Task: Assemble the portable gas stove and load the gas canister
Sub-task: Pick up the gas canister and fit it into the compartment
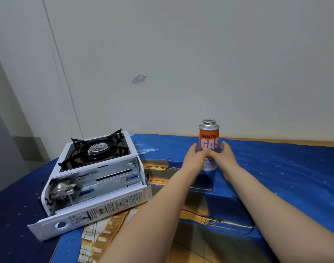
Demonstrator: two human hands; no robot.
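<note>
An orange and silver gas canister stands upright on the blue cloth near the wall, its valve on top. My left hand and my right hand cup its lower half from either side. The thumbs stand a little off its sides, and the fingertips meet in front of it; I cannot tell whether they touch it. To the left sits the white portable stove with its black pan support and burner on top. Its canister compartment shows no canister, and the compartment lid is folded down toward me.
Everything rests on a blue and orange patterned cloth over a soft surface. A pale wall rises right behind the canister. The surface drops off at the left behind the stove.
</note>
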